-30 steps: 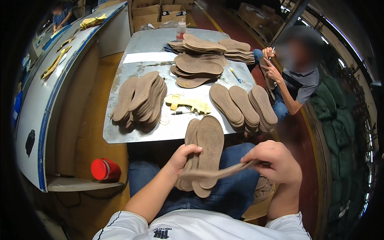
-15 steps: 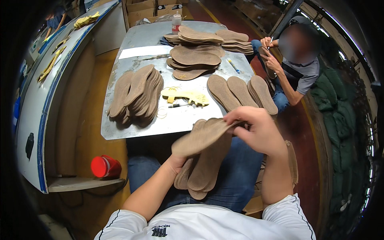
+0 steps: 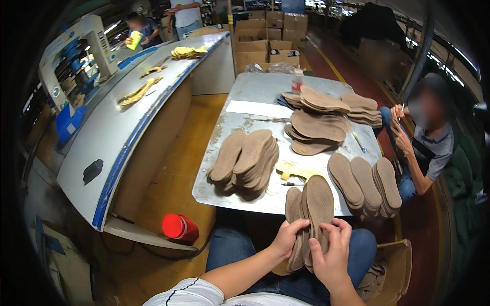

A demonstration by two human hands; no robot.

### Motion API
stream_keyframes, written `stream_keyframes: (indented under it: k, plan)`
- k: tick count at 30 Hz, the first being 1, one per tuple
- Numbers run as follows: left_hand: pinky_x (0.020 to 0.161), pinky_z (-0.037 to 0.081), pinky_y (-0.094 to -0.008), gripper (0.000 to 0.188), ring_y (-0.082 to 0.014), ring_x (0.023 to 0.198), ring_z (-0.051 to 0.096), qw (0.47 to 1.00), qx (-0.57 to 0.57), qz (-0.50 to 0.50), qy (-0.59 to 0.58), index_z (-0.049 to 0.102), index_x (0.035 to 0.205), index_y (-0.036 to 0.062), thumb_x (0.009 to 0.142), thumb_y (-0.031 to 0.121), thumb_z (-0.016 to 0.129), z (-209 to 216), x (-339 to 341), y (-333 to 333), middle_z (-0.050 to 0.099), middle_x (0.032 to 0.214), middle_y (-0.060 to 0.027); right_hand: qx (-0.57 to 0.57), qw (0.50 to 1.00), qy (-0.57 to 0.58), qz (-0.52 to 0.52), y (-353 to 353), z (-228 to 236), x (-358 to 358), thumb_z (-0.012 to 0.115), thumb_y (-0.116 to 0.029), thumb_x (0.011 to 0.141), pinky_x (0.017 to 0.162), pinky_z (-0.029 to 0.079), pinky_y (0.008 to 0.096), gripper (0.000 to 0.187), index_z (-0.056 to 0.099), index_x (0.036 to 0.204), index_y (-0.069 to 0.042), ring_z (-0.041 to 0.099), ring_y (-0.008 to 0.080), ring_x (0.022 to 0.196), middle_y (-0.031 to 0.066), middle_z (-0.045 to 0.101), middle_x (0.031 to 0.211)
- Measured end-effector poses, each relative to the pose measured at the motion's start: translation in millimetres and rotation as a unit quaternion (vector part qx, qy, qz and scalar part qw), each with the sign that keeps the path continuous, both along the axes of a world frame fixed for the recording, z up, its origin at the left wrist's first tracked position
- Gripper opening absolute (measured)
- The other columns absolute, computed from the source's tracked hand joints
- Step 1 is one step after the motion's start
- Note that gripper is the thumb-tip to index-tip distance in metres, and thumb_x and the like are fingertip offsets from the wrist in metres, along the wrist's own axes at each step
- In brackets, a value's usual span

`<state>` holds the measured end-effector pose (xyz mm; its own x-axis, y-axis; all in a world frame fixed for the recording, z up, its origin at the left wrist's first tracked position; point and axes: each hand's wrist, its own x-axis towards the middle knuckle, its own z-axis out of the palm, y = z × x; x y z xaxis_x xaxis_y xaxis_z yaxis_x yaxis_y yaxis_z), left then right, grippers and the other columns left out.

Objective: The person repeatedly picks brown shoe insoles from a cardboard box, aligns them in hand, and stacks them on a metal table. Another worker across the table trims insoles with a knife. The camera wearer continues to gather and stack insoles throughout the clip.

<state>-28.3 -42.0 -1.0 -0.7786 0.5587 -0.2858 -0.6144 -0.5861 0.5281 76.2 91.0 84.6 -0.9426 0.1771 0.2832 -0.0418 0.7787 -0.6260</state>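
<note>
Several brown shoe insoles (image 3: 320,201) stand upright in a bunch between my two hands, over my lap at the table's near edge. My left hand (image 3: 285,239) grips the bunch from the left, its thumb lying across the insoles. At the right side, my right hand (image 3: 333,255) holds the same bunch with its fingers curled along the edge. Just beyond lie a yellow cut-out piece (image 3: 296,170) and a black-and-white pen (image 3: 292,183). Piles of matching insoles rest to the left (image 3: 253,158) and right (image 3: 365,183) on the metal table (image 3: 224,191).
Further back are more insole stacks (image 3: 319,125), a marker (image 3: 359,142) and a bottle (image 3: 297,80). An open carton (image 3: 403,265) with brown pieces stands beside my right knee. A red container (image 3: 179,227) is low at left. A co-worker (image 3: 431,137) sits at the table's right.
The view has swung left. My right hand has brought the single insole it was lifting down into the bunch, which now stands upright between both hands.
</note>
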Motion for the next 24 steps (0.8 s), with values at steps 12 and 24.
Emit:
stream_keyframes:
  k: [12, 24]
  plan:
    - [0.116, 0.063, -0.0451, 0.051, -0.0269, 0.131, 0.078, 0.999, 0.032, -0.005, 0.000, 0.062, 0.160, -0.0018, 0.112, 0.010, 0.075, 12, -5, -19, 0.078, 0.146, -0.0153, -0.062, 0.995, -0.057, 0.048, 19, 7, -23, 0.102, -0.024, 0.083, 0.124, 0.054, 0.0518, 0.114, 0.039, 0.172, 0.007, 0.065, 0.0482, 0.148, 0.0330, 0.061, 0.159]
    - [0.115, 0.065, -0.0460, 0.051, -0.0285, 0.133, 0.078, 0.997, 0.059, -0.014, 0.041, 0.060, 0.162, -0.0020, 0.119, 0.022, 0.075, 31, -8, -19, 0.076, 0.149, -0.0178, -0.098, 0.992, -0.057, 0.053, 30, 2, -13, 0.103, -0.034, 0.086, 0.123, 0.056, 0.0541, 0.128, 0.028, 0.181, 0.006, 0.065, 0.0527, 0.151, 0.0372, 0.059, 0.166]
